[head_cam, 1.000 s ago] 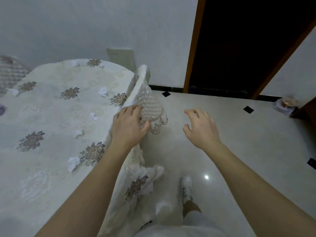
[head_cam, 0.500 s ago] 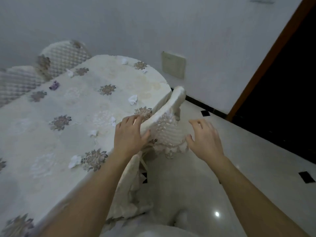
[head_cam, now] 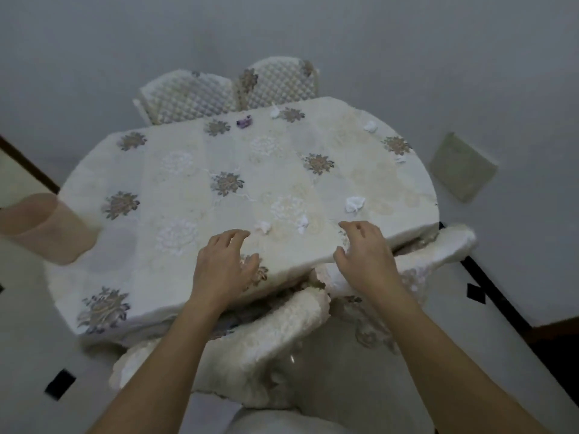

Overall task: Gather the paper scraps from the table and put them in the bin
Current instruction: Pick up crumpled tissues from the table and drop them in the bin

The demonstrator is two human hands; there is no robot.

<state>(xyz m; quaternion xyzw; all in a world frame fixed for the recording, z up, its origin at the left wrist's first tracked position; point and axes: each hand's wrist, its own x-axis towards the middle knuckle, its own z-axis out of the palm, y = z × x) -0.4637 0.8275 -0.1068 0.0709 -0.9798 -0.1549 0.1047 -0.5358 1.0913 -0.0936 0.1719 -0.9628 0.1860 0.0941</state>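
Paper scraps (head_cam: 355,204) lie scattered over the worktop (head_cam: 175,189), white crumpled bits on the flowered cloth. Three sit close together just beyond the person's fingers, a couple more lie toward the far edge, and a small purple scrap (head_cam: 244,122) rests by the two far chairs (head_cam: 191,95). None has been picked up yet.

The left hand (head_cam: 224,267) hovers at the near edge of the cloth, empty, fingers spread and loosely bent, tips just short of the nearest scrap (head_cam: 262,227). I'd guess it is placed that way to pinch that bit first. The right hand (head_cam: 365,255) is likewise empty and half-open, fingers curled down over the edge near the other two scraps, so each hand has its own pickings. Whether either palm touches the cloth I cannot tell. A blurred pinkish tub (head_cam: 40,227) at the left side of the worktop may be the bin, but it's too smeared to be sure.

Half a second back the left hand gripped a quilted chair back and the right hovered open beside it. Now that grip is gone, the near chairs (head_cam: 257,349) stand pushed in under the edge, and both hands have come over the worktop, the person facing it squarely.
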